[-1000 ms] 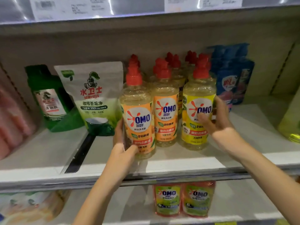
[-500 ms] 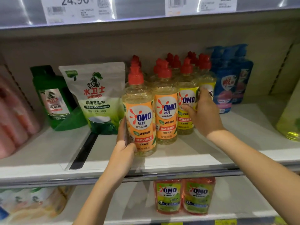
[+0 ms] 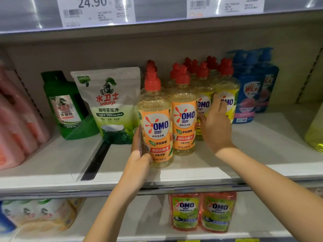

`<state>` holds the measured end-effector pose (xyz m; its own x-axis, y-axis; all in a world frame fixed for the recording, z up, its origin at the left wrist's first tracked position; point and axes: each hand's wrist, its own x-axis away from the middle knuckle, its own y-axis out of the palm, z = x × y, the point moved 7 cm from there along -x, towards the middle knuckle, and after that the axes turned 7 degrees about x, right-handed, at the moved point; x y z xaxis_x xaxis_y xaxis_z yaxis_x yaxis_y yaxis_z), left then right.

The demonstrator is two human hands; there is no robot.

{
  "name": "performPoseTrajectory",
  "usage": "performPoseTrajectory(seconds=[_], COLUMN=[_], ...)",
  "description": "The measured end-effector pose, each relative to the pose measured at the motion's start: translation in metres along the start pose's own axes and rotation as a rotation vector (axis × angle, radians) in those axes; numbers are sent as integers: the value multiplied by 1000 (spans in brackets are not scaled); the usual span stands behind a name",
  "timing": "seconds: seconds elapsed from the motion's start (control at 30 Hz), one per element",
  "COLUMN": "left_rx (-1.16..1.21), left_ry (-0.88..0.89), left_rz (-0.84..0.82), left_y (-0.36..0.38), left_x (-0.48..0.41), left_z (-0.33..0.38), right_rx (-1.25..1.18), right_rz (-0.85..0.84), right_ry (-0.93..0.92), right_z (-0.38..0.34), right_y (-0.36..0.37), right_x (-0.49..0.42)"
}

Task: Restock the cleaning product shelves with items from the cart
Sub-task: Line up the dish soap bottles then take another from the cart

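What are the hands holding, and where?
Left hand grips the front orange-label OMO bottle low on its side. Right hand touches a yellow-label OMO bottle at its label; grip unclear.

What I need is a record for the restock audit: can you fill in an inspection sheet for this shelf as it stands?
Surface: pale shelf, with a black divider strip at its front left.
Job's things: front orange-label OMO bottle and second orange-label OMO bottle upright; yellow-label OMO bottle and more red-capped bottles behind.
Clutter: green tub, white Seaways pouch, blue pump bottles, pink packs; OMO refill pouches on the lower shelf.
Hands: left hand grips the front orange-label OMO bottle low down; right hand holds the yellow-label OMO bottle.
Cables: nothing seen.
Surroundings: price tags on the shelf edge above, one reading 24.90.
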<state>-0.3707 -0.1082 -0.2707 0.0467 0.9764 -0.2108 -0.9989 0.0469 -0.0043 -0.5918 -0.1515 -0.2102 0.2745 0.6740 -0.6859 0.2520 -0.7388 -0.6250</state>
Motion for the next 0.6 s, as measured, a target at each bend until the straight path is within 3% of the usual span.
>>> performPoseTrajectory(seconds=[0.4,0.6], left_rx=[3,-35], left_ry=[3,205], left_rz=[-2,36], left_y=[2,-2], left_x=[1,7], left_z=[2,22], right_rx=[-63,-298], right_rz=[-117,-212], right_ry=[19,224], right_z=[9,16], right_y=[15,-10], right_x=[7,5])
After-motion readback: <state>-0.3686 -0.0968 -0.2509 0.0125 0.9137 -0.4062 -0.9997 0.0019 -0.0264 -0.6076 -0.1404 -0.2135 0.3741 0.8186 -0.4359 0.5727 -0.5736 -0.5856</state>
